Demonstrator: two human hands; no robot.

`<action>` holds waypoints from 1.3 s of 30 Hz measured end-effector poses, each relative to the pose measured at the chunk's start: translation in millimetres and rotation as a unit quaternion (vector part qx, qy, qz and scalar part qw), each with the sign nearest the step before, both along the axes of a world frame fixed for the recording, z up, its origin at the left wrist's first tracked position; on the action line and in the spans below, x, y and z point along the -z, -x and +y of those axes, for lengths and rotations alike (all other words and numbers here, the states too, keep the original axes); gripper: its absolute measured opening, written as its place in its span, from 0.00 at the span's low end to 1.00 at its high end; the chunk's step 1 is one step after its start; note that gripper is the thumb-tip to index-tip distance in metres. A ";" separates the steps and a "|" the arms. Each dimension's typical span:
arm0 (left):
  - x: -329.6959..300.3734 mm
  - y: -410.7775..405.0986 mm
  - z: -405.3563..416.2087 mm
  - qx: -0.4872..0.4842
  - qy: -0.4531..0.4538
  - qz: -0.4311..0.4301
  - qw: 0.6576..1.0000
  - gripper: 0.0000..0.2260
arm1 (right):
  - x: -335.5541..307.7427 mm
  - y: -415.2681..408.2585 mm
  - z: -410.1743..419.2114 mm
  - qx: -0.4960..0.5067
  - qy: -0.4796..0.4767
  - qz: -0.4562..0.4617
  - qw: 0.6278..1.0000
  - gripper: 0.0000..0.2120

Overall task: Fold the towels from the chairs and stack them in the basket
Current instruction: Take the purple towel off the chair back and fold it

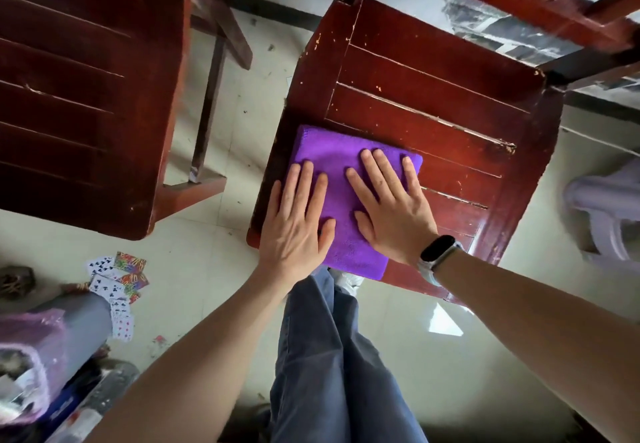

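While lying on the chair (pixel 433 71): towel (pixel 332 151) is sitting folded.
Left hand (pixel 298 227): pressing flat, fingers straight.
Right hand (pixel 391 207): pressing flat, ungripped.

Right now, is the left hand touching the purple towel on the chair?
Touching. The head view shows the left hand lying flat, fingers straight, on the purple towel, beside the right hand, on the chair seat.

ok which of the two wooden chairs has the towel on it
The chair on the right: the folded purple towel lies on its seat under both flat hands. The left chair's seat is bare.
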State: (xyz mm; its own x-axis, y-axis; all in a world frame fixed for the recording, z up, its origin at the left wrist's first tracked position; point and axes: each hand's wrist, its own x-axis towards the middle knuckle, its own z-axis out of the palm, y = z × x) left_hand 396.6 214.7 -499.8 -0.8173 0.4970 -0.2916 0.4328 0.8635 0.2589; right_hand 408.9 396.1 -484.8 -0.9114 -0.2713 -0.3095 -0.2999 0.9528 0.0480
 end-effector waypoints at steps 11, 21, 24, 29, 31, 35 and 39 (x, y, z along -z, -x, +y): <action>-27.2 23.4 -2.3 -0.195 -0.179 -0.016 0.964 0.16 | -12.1 -8.5 2.1 0.109 0.161 0.032 0.980 0.23; -24.6 53.6 12.2 -0.444 -0.147 -0.188 0.864 0.11 | -26.9 -19.0 -28.4 0.708 0.352 -0.065 0.608 0.12; -19.4 58.9 12.1 -0.429 -0.117 -0.232 0.865 0.13 | -27.9 -14.7 -29.7 0.718 0.367 -0.073 0.586 0.15; -21.5 67.9 16.0 -0.419 -0.071 -0.267 0.865 0.12 | -25.7 -13.8 -22.5 0.725 0.395 -0.114 0.553 0.15; -30.4 68.8 18.6 -0.416 -0.083 -0.267 0.865 0.10 | -27.9 -15.3 -20.0 0.719 0.426 -0.122 0.535 0.15; -63.9 59.2 24.2 -0.395 -0.158 -0.289 0.858 0.10 | -39.7 -25.2 -10.2 0.711 0.472 -0.105 0.511 0.14; -98.7 49.6 35.4 -0.365 -0.218 -0.309 0.851 0.11 | -69.8 -44.6 13.8 0.713 0.531 -0.079 0.451 0.07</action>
State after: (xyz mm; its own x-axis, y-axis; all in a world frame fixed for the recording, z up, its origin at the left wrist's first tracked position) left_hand 347.0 250.1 -401.1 -0.7118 0.0937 -0.6961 -0.5134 0.6069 0.6067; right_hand 453.5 409.9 -415.1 -0.3818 0.4839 -0.7874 0.7349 -0.3577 -0.5762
